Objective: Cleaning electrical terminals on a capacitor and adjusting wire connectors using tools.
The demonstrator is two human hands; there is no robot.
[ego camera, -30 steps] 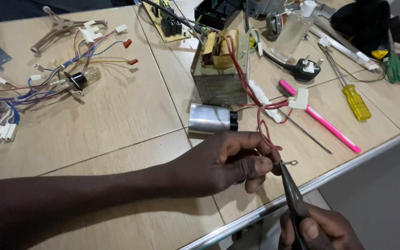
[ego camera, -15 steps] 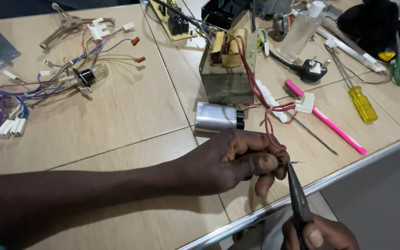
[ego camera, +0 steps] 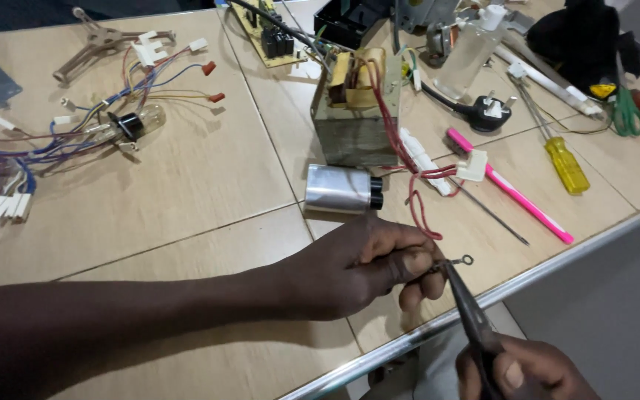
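My left hand (ego camera: 364,270) rests on the wooden table (ego camera: 209,185) and pinches a thin wire that ends in a small ring terminal (ego camera: 466,261). My right hand (ego camera: 524,370), at the bottom edge of the view, grips black needle-nose pliers (ego camera: 468,307) whose tips close on that wire just behind the ring. A red wire (ego camera: 416,207) loops from my left hand up to the transformer (ego camera: 355,107). A silver capacitor (ego camera: 341,190) lies just beyond my left hand.
Pink-handled (ego camera: 509,192) and yellow-handled (ego camera: 566,164) screwdrivers lie right of the transformer. A black plug (ego camera: 489,112), a circuit board (ego camera: 268,33) and a black cloth (ego camera: 583,33) sit at the back. A wire harness with a lamp (ego camera: 131,124) sprawls left. The table's metal edge (ego camera: 557,259) runs diagonally.
The view has drifted slightly. My right hand has shifted the pliers so their tips now sit on the wire by the ring terminal. My left hand keeps its pinch.
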